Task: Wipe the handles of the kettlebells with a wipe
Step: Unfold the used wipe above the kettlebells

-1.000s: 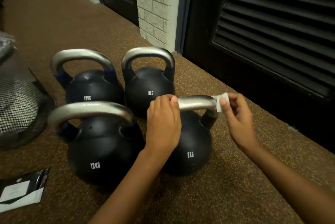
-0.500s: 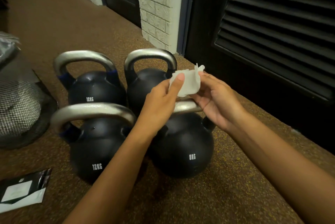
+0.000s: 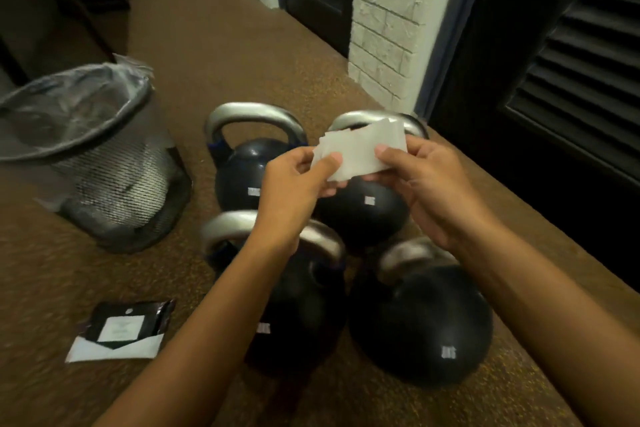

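Several black kettlebells with silver handles stand together on the brown floor: a far left one (image 3: 242, 170), a far right one (image 3: 367, 215), a near left one (image 3: 301, 316) and a near right one (image 3: 422, 329). Above them both hands hold a white wipe (image 3: 360, 153) stretched flat. My left hand (image 3: 294, 191) pinches its left edge and my right hand (image 3: 426, 181) pinches its right edge. The wipe touches no handle. My left forearm hides part of the near left kettlebell.
A black mesh waste bin (image 3: 100, 163) with a clear liner stands to the left. A dark wipe packet (image 3: 121, 329) lies on the floor at the lower left. A white brick pillar (image 3: 388, 28) and dark louvred doors (image 3: 571, 87) run along the right.
Both hands left the near right kettlebell's handle, rose with the wipe and spread it flat between them. The view pulled back and turned left, bringing the bin into sight.
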Available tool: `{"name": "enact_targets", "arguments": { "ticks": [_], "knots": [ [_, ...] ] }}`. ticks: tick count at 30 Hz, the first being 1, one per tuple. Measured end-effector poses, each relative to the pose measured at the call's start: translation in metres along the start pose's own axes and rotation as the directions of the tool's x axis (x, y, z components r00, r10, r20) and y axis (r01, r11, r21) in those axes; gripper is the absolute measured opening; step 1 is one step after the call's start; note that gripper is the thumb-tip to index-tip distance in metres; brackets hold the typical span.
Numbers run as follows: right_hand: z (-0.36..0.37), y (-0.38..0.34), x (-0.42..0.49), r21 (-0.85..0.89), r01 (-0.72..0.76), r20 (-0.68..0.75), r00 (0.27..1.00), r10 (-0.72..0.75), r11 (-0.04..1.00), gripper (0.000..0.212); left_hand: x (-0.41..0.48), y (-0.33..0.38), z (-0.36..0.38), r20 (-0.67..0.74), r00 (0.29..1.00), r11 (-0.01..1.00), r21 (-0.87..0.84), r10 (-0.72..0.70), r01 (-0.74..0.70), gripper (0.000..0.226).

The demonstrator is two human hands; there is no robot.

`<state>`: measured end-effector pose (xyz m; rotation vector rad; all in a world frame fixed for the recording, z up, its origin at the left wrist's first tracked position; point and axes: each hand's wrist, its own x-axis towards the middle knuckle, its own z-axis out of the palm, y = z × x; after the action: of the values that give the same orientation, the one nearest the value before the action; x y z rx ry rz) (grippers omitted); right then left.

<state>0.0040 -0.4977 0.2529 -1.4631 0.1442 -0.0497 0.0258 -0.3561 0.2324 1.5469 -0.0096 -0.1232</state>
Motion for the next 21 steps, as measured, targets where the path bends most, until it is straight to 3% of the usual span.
{"name": "enact_targets", "arguments": {
  "ticks": [8,15,21],
  "knots": [
    [0.101,-0.044,0.055,0.111,-0.199,0.102,0.977,0.188,0.974,0.017,0.030,0.063,-0.083,-0.241,0.958,0.988,-0.042,-0.152,0.146,0.008],
    [0.200,-0.112,0.089,-0.034,-0.365,0.181,0.913,0.365,0.930,0.024,0.054,0.141,-0.177,-0.362,0.902,0.968,-0.003,-0.234,0.250,0.026],
    [0.294,-0.130,0.122,-0.108,-0.383,0.153,0.905,0.396,0.917,0.026,0.073,0.168,-0.263,-0.448,0.842,0.947,-0.039,-0.301,0.318,0.027]
  ]
}}
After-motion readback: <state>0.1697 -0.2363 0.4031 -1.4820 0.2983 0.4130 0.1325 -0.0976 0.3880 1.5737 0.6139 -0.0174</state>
